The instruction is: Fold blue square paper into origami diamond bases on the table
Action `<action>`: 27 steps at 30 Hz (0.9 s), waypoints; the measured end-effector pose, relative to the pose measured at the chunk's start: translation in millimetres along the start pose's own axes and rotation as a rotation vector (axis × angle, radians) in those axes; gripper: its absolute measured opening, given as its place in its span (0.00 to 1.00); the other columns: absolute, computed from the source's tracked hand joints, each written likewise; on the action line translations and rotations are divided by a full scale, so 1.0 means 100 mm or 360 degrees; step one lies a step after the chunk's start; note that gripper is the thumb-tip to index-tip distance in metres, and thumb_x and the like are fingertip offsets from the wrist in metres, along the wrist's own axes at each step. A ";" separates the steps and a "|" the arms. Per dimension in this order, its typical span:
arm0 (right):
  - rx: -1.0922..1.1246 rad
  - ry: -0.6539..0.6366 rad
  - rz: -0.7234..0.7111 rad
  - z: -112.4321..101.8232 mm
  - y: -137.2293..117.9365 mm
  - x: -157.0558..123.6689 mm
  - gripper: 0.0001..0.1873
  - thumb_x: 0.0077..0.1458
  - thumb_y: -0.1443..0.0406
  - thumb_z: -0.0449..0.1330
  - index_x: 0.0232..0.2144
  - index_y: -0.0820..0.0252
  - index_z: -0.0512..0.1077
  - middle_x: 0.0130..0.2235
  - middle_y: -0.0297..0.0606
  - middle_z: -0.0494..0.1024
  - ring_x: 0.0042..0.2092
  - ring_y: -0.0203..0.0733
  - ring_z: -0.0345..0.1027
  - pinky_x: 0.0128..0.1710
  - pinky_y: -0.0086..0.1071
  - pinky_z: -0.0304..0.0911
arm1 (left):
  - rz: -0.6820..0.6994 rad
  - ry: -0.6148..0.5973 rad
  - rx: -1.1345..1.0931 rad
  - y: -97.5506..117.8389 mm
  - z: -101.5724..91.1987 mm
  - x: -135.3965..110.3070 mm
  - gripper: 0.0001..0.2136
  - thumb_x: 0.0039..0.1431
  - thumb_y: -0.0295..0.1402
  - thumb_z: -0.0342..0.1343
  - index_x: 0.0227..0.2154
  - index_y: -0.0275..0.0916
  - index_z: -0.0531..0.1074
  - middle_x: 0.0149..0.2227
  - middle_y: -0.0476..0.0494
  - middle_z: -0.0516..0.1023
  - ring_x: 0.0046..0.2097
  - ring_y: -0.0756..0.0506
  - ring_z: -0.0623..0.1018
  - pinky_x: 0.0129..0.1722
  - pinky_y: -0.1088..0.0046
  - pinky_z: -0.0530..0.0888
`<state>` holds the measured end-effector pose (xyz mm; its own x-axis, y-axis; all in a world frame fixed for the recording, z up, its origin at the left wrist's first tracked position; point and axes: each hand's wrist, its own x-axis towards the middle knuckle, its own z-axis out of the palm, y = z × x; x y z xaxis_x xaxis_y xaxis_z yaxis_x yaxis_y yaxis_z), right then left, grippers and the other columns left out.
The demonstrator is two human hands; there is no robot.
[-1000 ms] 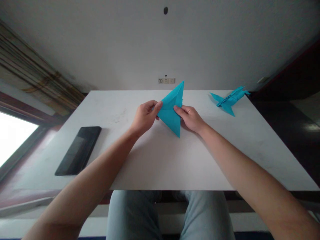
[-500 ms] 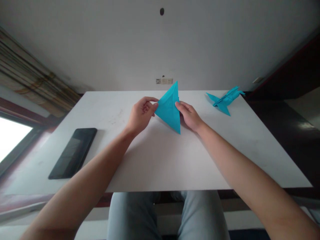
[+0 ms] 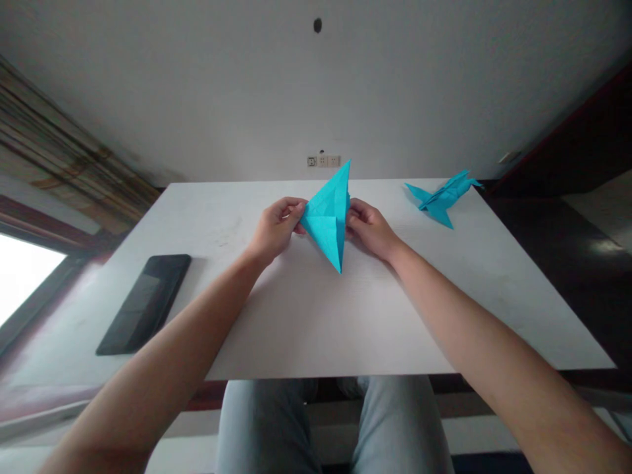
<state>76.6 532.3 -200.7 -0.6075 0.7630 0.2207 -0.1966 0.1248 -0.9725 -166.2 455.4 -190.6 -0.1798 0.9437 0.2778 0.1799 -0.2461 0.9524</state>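
Observation:
A sheet of blue origami paper [image 3: 326, 220], folded into a triangular shape, is held up between my hands over the white table [image 3: 316, 329]. My left hand [image 3: 277, 227] pinches its left corner between thumb and fingers. At the right edge, my right hand [image 3: 369, 227] grips the paper, its fingertips partly hidden behind it. Creases and a flap show on the near face, and one point of the paper hangs toward me.
A folded blue paper bird [image 3: 447, 197] lies at the back right of the table. On the left lies a black phone or tablet [image 3: 145, 303]. Beyond the table's far edge is a wall with sockets [image 3: 323, 161].
The folded paper has turned in my hands, so creases and a flap now show on its face. Its lower point has swung left, and my right thumb has slid off the front.

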 end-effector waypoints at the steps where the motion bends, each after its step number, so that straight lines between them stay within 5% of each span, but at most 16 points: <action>1: -0.0019 -0.0010 0.0005 0.01 0.00 0.00 0.30 0.55 0.38 0.79 0.41 0.49 0.74 0.32 0.26 0.75 0.31 0.39 0.66 0.33 0.36 0.64 | 0.0000 -0.0018 0.0002 0.00 0.00 0.00 0.31 0.63 0.66 0.74 0.45 0.41 0.81 0.31 0.48 0.82 0.29 0.48 0.81 0.32 0.71 0.81; 9: 0.0028 0.0077 0.0037 0.08 -0.15 -0.07 0.35 0.60 0.30 0.75 0.34 0.49 0.68 0.31 0.27 0.70 0.31 0.38 0.66 0.34 0.36 0.65 | -0.0018 -0.0062 -0.0046 -0.01 0.00 -0.01 0.30 0.63 0.65 0.76 0.44 0.41 0.81 0.31 0.48 0.82 0.29 0.49 0.81 0.32 0.71 0.81; 27: 0.0135 0.0043 -0.0054 0.12 -0.10 -0.04 0.35 0.58 0.31 0.78 0.37 0.49 0.70 0.31 0.25 0.69 0.29 0.36 0.62 0.30 0.34 0.59 | -0.0218 -0.0166 -0.0343 -0.04 0.02 -0.01 0.27 0.60 0.61 0.80 0.44 0.44 0.83 0.26 0.51 0.76 0.28 0.49 0.74 0.27 0.74 0.71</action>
<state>72.4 520.1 -190.7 -0.5789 0.7761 0.2501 -0.2815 0.0976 -0.9546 -164.7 455.8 -194.7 -0.0854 0.9864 0.1407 -0.0514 -0.1454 0.9880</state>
